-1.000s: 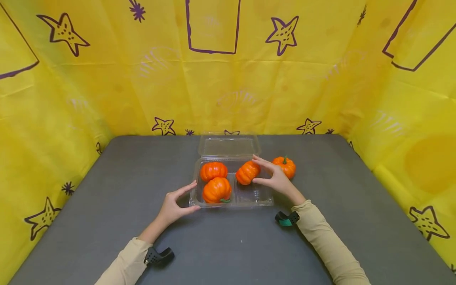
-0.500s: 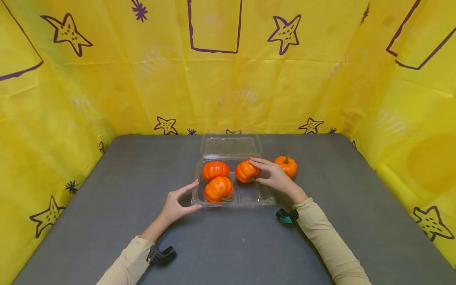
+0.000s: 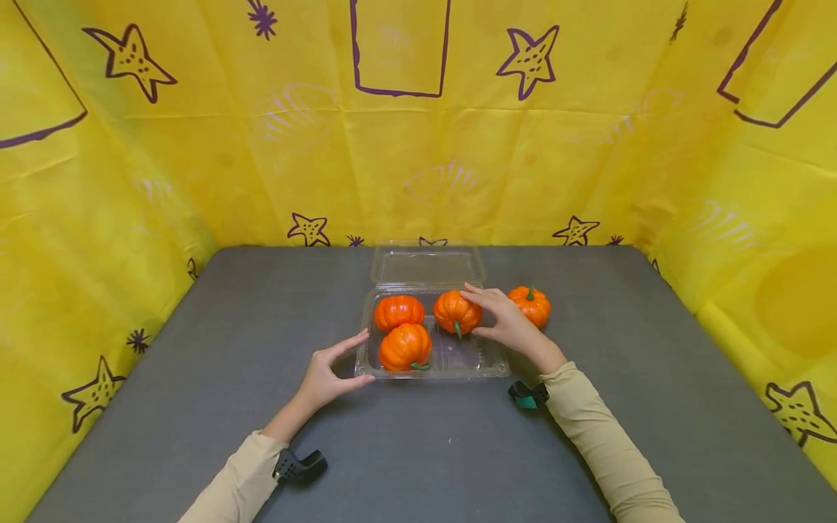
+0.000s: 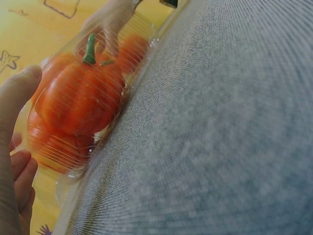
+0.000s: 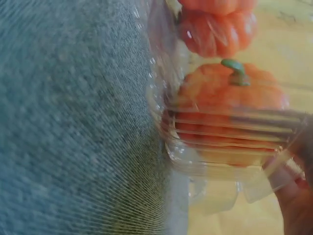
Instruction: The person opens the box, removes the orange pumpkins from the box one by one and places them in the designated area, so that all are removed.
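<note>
A clear plastic clamshell container (image 3: 451, 374) lies with its lid (image 3: 428, 265) folded back. Its left compartment holds two orange toy pumpkins, a rear pumpkin (image 3: 397, 312) and a front pumpkin (image 3: 403, 347) with its green stem toward the lower right. In the right compartment sits a third pumpkin (image 3: 453, 311), its stem facing the front. My right hand (image 3: 511, 323) has fingers and thumb around that pumpkin's right side. At the container's left end, my left hand (image 3: 323, 372) is spread, fingertips at the side and thumb at the front corner. Through the clear wall, the left wrist view shows the front pumpkin (image 4: 78, 98).
Another orange pumpkin (image 3: 535, 309) stands on the grey table (image 3: 418, 450), right of the container and partly behind the right hand. Yellow patterned cloth (image 3: 418, 160) hangs along the back and both sides. Dark wrist mounts (image 3: 299, 466) sit at the cuffs.
The pumpkin at my right hand has turned, its stem coming into view and now pointing to the front. My left hand stays at the container's left end. The whole head view has shifted slightly.
</note>
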The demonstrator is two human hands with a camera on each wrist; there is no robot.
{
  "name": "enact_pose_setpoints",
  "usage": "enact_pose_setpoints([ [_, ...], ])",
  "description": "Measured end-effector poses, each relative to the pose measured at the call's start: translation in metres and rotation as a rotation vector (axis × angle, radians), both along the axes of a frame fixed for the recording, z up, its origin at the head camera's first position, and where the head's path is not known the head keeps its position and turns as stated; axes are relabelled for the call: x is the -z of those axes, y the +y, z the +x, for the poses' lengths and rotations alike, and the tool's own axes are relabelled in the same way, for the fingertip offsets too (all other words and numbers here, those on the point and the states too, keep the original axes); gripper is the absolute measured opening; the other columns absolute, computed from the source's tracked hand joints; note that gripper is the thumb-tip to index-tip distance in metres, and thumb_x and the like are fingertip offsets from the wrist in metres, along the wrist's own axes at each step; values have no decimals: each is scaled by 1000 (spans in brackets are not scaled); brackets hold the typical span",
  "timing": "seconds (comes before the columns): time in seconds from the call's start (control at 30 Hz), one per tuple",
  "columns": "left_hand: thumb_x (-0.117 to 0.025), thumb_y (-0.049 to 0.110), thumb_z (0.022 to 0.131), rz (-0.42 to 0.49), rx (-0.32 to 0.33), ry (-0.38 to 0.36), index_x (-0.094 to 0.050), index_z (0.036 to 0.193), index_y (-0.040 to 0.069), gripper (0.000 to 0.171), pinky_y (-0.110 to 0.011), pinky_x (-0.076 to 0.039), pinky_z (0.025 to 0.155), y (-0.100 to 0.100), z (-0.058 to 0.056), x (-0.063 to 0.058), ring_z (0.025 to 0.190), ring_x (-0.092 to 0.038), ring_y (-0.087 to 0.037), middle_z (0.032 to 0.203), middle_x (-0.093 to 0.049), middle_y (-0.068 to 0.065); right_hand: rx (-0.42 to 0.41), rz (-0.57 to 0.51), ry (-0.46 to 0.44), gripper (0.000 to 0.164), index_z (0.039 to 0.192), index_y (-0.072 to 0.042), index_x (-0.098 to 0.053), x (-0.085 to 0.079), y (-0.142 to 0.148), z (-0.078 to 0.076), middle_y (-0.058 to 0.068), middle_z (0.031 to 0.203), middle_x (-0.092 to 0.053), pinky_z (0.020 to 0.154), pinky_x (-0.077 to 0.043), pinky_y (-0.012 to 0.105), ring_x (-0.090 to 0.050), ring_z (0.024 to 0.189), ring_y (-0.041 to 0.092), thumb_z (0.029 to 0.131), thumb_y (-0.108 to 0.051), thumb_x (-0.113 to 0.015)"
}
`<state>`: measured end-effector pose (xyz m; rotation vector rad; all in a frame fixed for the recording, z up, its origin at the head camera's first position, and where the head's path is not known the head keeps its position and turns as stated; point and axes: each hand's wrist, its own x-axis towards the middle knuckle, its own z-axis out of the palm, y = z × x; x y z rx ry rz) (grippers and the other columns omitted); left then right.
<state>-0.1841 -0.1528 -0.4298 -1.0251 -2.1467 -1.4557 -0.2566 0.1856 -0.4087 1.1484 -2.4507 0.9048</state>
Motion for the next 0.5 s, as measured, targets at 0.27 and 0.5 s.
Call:
enact_pose_setpoints([
  [0.27,-79,-11,55,-5,-14,-10,-54,113,-13,64,-25,-36,93,1,0,0,106,-51,-35,112,-52,-30,12,-31,79,65,117,5,-56,1,-2,1,18,122,-52,80,-46,40,-48,103,30,57,2,-81],
  [0.5,-79,-11,56,-17,-21,-27,-52,111,-17,61,-24,-36,93,1,1,-2,106,-51,-36,112,-52,-30,-17,-46,27,72,122,7,-49,0,0,1,19,127,-47,89,-40,43,-42,117,31,58,-1,-82],
])
